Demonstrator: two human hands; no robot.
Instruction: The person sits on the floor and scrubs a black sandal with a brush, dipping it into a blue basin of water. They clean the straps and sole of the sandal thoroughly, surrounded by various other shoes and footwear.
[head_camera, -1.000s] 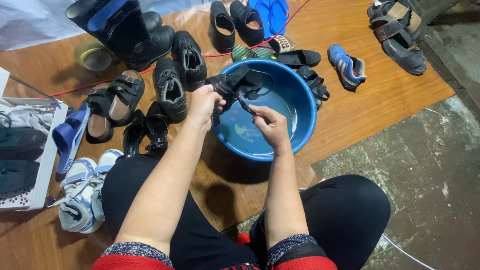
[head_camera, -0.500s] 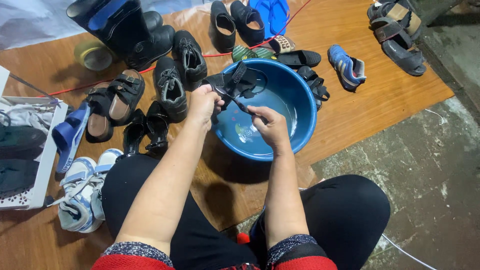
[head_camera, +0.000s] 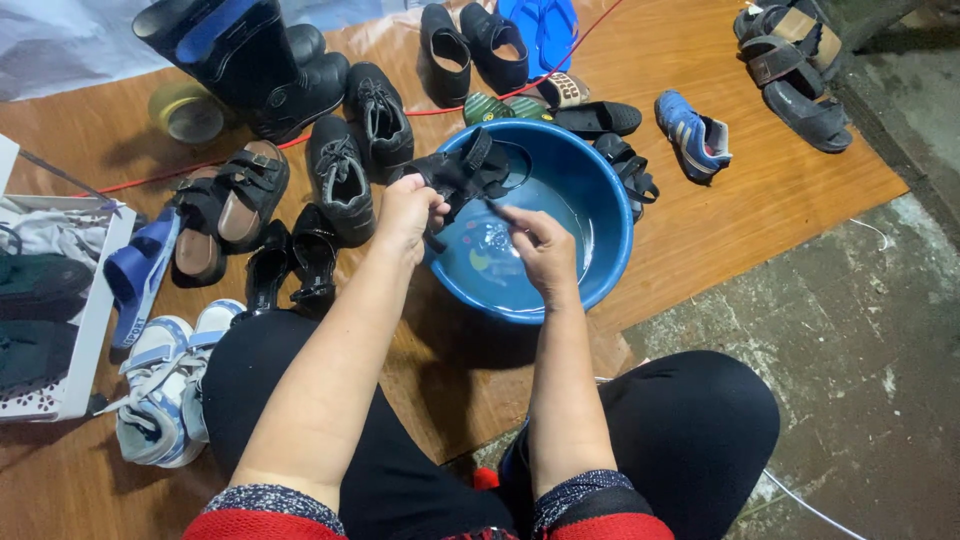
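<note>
The left hand (head_camera: 408, 212) is closed around a black strappy sandal (head_camera: 462, 175), holding it by its near end above the near-left rim of a blue basin (head_camera: 610, 235), so the sandal hangs partly over the water and partly over the edge. The right hand (head_camera: 540, 250) is curled over the middle of the basin, fingers pinched on something thin and dark that reaches toward the sandal; it may be a small brush or a strap end, too small to tell. The grip on the sandal looks like the weak point: a wet sole held by one end could twist or slip from the fingers and drop into the water, and the splash would land on the brown wooden board (head_camera: 700, 210) and on the shoes packed close around the basin, such as the black lace-up shoes (head_camera: 340, 185) just left of it and the black sandal (head_camera: 628, 170) touching its far rim. Hard scrubbing toward the near rim could also press down on the basin edge and tip water toward the person's black-trousered knees (head_camera: 690, 420), which sit just beside it.
</note>
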